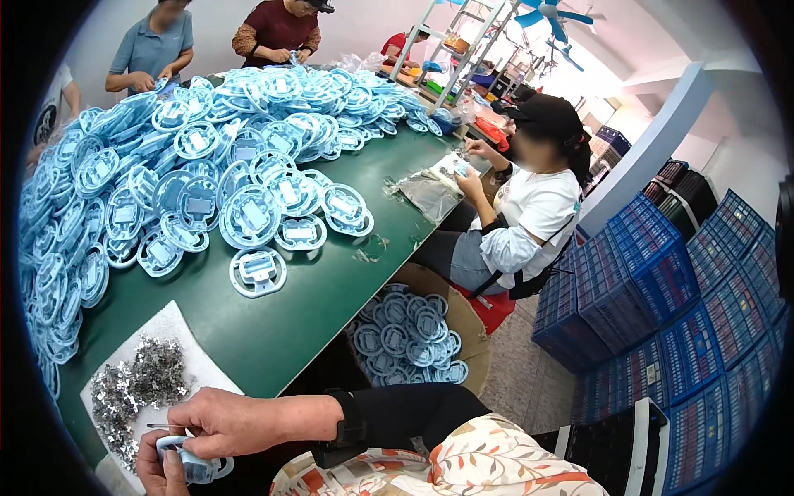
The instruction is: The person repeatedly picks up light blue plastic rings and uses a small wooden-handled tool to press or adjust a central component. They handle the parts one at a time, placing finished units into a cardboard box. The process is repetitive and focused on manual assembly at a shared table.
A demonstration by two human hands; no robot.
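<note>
At the lower left, my left hand (150,467) grips a light blue plastic housing (197,469) with a ring-shaped rim, tilted in the fingers. Over it, my right hand (219,422) is closed, its fingertips close to the housing. A thin metal tool (165,426) juts leftward from the right fingers; its kind cannot be made out. Just beyond both hands, a heap of small silvery metal pieces (136,384) lies on a white foam sheet (178,326). One loose blue housing (258,271) lies on the green table (273,326), in front of the big pile.
A large pile of blue housings (198,140) covers the table's far and left parts. A carton (471,339) of housings stands by the right edge. A seated co-worker (529,198) works beside a clear plastic bag (430,194); others stand behind. Blue crates (637,273) are stacked at right.
</note>
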